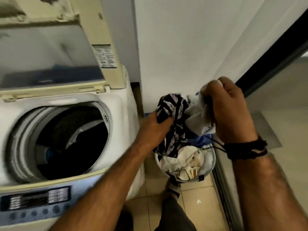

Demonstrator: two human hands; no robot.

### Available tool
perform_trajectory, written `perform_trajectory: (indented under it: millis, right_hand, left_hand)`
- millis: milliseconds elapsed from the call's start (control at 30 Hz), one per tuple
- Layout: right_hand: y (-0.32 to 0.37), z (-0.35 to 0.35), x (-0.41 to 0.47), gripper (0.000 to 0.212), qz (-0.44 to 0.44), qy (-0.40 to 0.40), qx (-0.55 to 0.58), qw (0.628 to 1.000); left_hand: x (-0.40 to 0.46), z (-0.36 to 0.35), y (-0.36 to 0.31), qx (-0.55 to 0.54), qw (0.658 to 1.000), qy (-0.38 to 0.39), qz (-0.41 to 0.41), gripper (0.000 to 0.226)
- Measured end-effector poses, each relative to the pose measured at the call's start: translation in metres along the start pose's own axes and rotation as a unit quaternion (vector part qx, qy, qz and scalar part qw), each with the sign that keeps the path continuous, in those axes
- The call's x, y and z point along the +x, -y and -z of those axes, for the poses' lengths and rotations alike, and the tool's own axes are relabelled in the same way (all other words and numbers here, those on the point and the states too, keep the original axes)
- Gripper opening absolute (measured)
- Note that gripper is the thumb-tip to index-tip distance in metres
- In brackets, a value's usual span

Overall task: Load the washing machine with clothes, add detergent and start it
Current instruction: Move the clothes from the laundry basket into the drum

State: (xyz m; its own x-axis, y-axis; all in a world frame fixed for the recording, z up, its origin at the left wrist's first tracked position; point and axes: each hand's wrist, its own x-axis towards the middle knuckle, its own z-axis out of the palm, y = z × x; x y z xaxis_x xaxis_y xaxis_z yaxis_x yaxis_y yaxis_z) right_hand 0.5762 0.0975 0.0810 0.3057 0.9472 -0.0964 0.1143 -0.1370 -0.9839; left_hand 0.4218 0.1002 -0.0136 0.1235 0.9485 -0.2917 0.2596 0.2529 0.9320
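A white top-loading washing machine (120, 104) fills the left half, its lid (50, 52) raised and its drum (71, 144) open with dark laundry inside. To its right a round laundry basket (212, 162) on the floor holds white and cream clothes (185, 162). My left hand (155, 125) grips a black patterned garment (173, 110) lifted above the basket. My right hand (228, 105) grips a pale grey-white cloth (198, 115) beside it. A blue garment (203, 139) hangs below that cloth.
The machine's control panel (36, 200) runs along its front edge. A white wall (191, 47) stands behind the basket, with a dark door frame (273, 50) to the right. My foot (174, 189) rests on the tiled floor (196, 209) beneath the basket.
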Motion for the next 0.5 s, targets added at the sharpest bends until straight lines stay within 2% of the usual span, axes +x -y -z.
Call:
perform_trajectory:
  millis: [67,133,200,267,300,367,400,433,500]
  right_hand:
    - [0.048,-0.024,-0.018,0.020,0.044,0.038,0.020,0.998]
    - [0.090,-0.051,-0.035,0.012,0.095,0.082,0.016,0.992]
    - [0.127,-0.086,-0.053,0.009,0.155,0.121,0.003,0.980]
    - [0.153,-0.125,-0.068,0.014,0.180,0.184,0.078,0.963]
    - [0.161,-0.143,-0.072,0.018,0.186,0.209,0.114,0.953]
    - [0.172,-0.186,-0.082,0.020,0.173,0.258,0.173,0.935]
    - [0.174,-0.208,-0.088,0.019,0.146,0.291,0.216,0.920]
    - [0.175,-0.228,-0.096,0.016,0.119,0.320,0.251,0.906]
    - [0.174,-0.264,-0.109,0.010,0.083,0.376,0.287,0.877]
  left_hand:
    - [-0.021,0.045,-0.023,-0.010,0.999,-0.033,-0.019,0.020]
    - [-0.038,0.089,-0.044,-0.009,0.996,-0.074,-0.041,0.022]
    - [-0.058,0.136,-0.061,-0.013,0.988,-0.134,-0.076,0.015]
    - [-0.081,0.186,-0.074,-0.021,0.977,-0.178,-0.114,0.012]
    - [-0.088,0.207,-0.076,-0.043,0.976,-0.168,-0.133,0.023]
    - [-0.108,0.254,-0.071,-0.079,0.978,-0.093,-0.169,0.059]
    - [-0.117,0.274,-0.068,-0.057,0.980,-0.060,-0.181,0.076]
    - [-0.124,0.290,-0.064,-0.012,0.981,-0.054,-0.185,0.088]
    - [-0.129,0.312,-0.061,0.047,0.974,-0.108,-0.194,0.097]
